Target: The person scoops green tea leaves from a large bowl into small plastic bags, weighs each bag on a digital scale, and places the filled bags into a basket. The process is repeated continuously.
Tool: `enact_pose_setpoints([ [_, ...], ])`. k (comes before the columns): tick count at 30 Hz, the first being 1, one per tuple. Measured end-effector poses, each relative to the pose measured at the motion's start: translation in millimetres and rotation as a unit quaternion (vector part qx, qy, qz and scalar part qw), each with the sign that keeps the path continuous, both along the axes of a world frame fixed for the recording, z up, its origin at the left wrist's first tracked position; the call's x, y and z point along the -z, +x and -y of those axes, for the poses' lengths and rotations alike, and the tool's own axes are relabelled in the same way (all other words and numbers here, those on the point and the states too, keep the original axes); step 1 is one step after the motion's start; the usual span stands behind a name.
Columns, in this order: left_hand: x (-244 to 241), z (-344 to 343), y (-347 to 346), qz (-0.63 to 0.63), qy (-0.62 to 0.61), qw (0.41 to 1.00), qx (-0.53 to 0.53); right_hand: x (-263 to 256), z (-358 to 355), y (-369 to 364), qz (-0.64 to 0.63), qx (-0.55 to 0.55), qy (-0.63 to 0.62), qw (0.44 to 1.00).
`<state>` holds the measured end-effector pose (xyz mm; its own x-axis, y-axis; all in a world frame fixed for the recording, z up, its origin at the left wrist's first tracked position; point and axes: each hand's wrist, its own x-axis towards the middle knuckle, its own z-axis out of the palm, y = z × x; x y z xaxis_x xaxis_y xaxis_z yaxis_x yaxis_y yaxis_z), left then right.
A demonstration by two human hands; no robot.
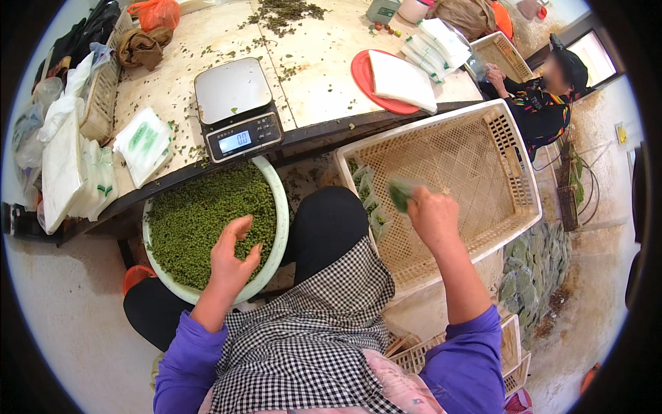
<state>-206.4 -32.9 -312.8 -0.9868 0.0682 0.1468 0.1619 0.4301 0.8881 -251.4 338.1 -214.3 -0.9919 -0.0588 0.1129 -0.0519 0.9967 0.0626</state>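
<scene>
My left hand (234, 259) hovers over a round pale-green basin (281, 207) heaped with small green peppercorn-like berries (207, 222). Its thumb and fingers are apart, with nothing between them. Over a large cream plastic crate (445, 155), my right hand (435, 213) grips a small clear bag of green berries (399, 195), blurred by motion. Several filled bags (370, 191) stand in a row along the crate's left side. A digital kitchen scale (234, 93) sits at the table's front edge, its pan bearing only a small leaf scrap and its display lit.
Stacks of clear bags (142, 145) lie on the table's left. A red round lid (362, 77) carries a white stack (401, 80). Loose berries (284, 15) are scattered at the back. A co-worker (543, 98) is at the right; filled bags (532, 274) cover the floor.
</scene>
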Motion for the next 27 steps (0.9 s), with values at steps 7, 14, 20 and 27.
enact_pose_setpoints([
  [7,-0.5,-0.3,19.3,0.03,0.001,1.0,0.001,194.6,-67.1,45.9,0.151,0.23,0.028,0.961],
  [14,-4.5,44.4,7.6,-0.074,-0.03,0.993,-0.085,227.7,-46.1,28.3,0.29,0.213,-0.109,0.927],
  [20,-36.3,119.9,-59.0,-0.217,-0.199,0.926,-0.235,156.8,-42.6,1.3,0.25,0.09,-0.036,0.963],
  [27,-8.2,160.6,-134.7,-0.179,-0.324,0.898,-0.237,62.7,115.0,-106.0,0.036,-0.05,-0.353,0.934],
])
